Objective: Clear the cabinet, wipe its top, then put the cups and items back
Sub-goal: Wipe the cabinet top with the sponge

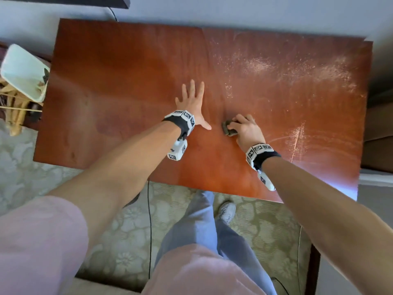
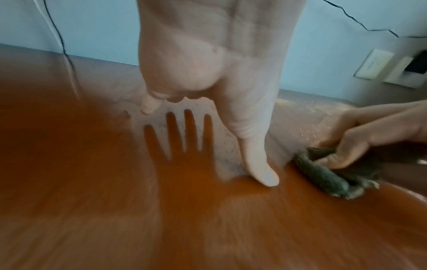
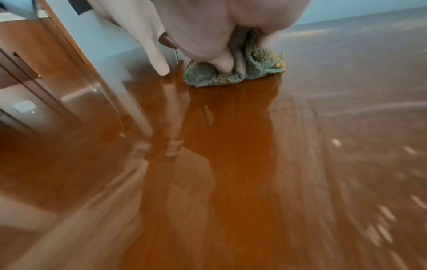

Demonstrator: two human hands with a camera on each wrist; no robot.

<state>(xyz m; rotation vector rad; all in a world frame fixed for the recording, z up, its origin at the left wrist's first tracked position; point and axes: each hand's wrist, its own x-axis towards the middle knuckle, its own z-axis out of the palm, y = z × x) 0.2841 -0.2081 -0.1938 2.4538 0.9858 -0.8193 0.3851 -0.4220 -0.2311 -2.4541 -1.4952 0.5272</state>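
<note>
The reddish-brown cabinet top (image 1: 127,81) fills the head view, bare of cups or items. Pale dust covers its right half (image 1: 297,69); the left half looks glossy. My right hand (image 1: 244,128) grips a bunched grey-green cloth (image 1: 228,128) (image 2: 323,175) (image 3: 233,73) and holds it down on the wood near the middle. My left hand (image 1: 192,103) (image 2: 231,91) lies flat with fingers spread on the top, just left of the cloth, thumb pointing toward it.
A white bin (image 1: 23,71) and wooden sticks (image 1: 14,107) stand off the cabinet's left edge. A pale blue wall (image 1: 255,11) backs the cabinet. Patterned carpet (image 1: 127,231), my legs and a black cable (image 1: 150,220) are in front. Wooden furniture (image 1: 378,124) stands at the right.
</note>
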